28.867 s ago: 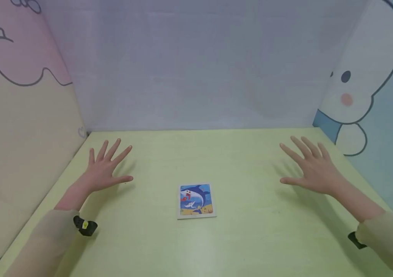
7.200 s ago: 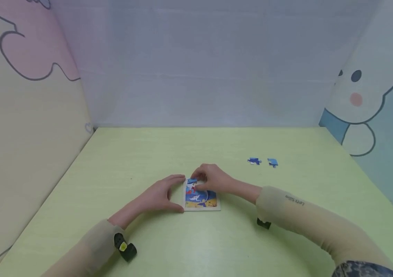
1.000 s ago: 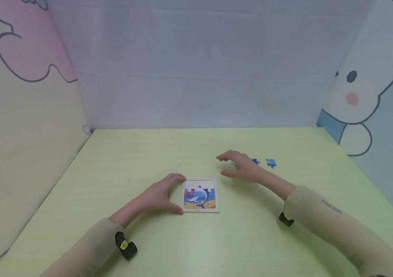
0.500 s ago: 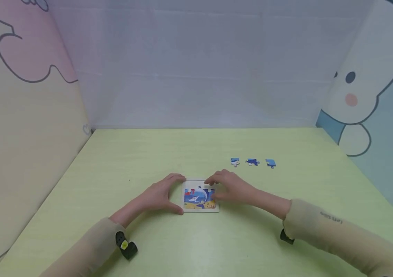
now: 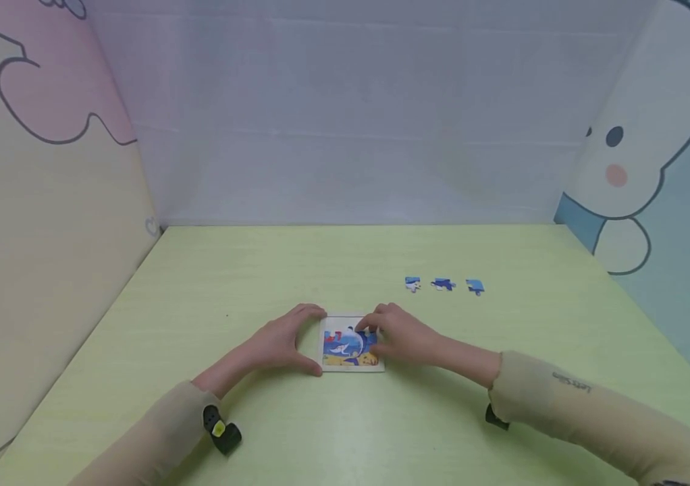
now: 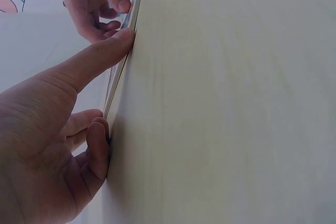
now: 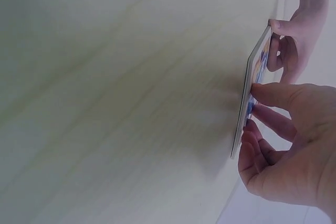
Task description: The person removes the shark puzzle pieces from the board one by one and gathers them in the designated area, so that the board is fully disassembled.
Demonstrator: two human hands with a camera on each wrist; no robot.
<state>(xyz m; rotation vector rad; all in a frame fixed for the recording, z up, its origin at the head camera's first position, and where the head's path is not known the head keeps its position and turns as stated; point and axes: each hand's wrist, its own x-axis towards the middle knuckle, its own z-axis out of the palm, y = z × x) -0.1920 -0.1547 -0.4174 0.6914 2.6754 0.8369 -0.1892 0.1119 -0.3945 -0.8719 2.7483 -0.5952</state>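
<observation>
A small square jigsaw puzzle [image 5: 339, 347] in a white frame lies on the table, showing a dolphin picture; the top row of its tray is bare white. My left hand [image 5: 278, 341] holds the frame's left side, index finger at the far corner and thumb at the near one. In the left wrist view the thumb presses the frame's edge. My right hand [image 5: 408, 337] is over the right side, curled fingers and thumb on a puzzle piece [image 7: 250, 107], mostly hidden by the fingers. Three loose blue-and-white puzzle pieces [image 5: 443, 284] lie in a row beyond it.
The pale green table [image 5: 296, 425] runs back to a pale cloth wall [image 5: 345, 121]. Cartoon-printed panels stand on both sides, a pink shape at left and a white character [image 5: 637, 162] at right. Each sleeve wears a dark wrist camera [image 5: 222, 429].
Long before, the puzzle was whole; seven seconds ago two pieces lay out, now three. In the last second my right hand came from the loose pieces down to the puzzle. The left stays.
</observation>
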